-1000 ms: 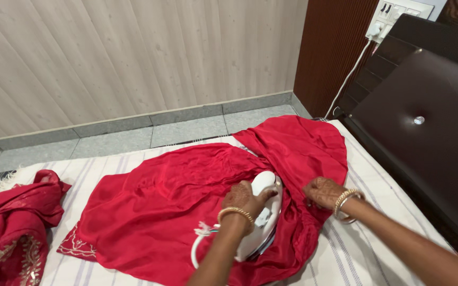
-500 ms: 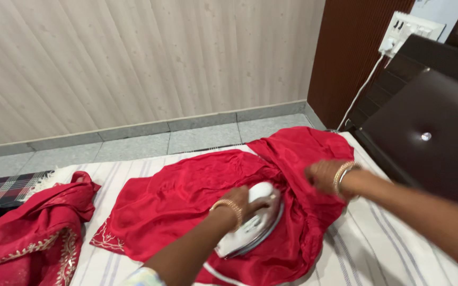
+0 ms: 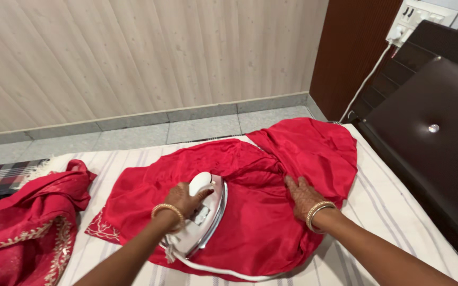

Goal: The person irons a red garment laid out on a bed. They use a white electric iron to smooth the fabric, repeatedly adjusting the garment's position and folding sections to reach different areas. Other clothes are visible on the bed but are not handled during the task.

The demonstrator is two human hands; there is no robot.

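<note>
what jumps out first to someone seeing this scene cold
The bright red satin garment spread over the striped sheet dominates the middle of the view. On it sits a white iron gripped by the left hand, while the right hand presses flat on the cloth beside it. A second red garment with gold embroidery lies crumpled at far left.

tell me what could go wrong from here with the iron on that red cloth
1. The right hand lies flat on the red satin garment close to the white iron; a push that way might burn the fingers.
2. The white cord loops over the cloth by the iron's rear and could snag or drag folds.
3. Creases bunch near the middle of the garment; the iron in the left hand could press them in.
</note>
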